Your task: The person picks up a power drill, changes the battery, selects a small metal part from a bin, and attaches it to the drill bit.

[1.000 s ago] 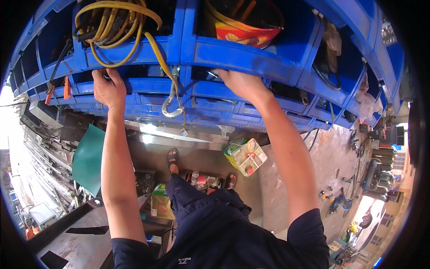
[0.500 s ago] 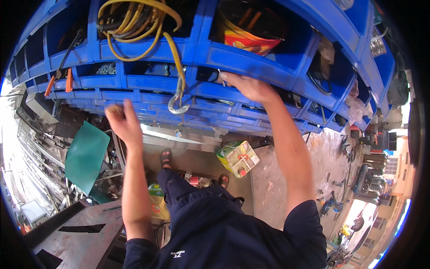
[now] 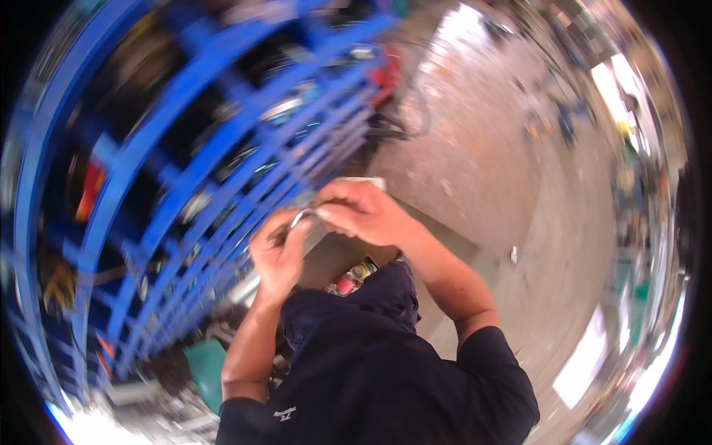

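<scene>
Head view: at far left we note blue shelving [image 3: 111, 200], blurred, with a green sheet [image 3: 205, 367] to its lower right. Next, the left hand [image 3: 278, 252] has its fingers closed around a small, curved, shiny piece [image 3: 300, 216], in front of the body; we cannot tell its kind. The right hand [image 3: 363, 211] pinches the piece's right end between its fingers. Farther right, we log a small pale object [image 3: 514, 254] on the floor [image 3: 564, 297].

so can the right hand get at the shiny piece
Likely yes: the right hand is close beside the shiny piece in the left hand, with nothing visible between; blur hides exact contact.
</scene>
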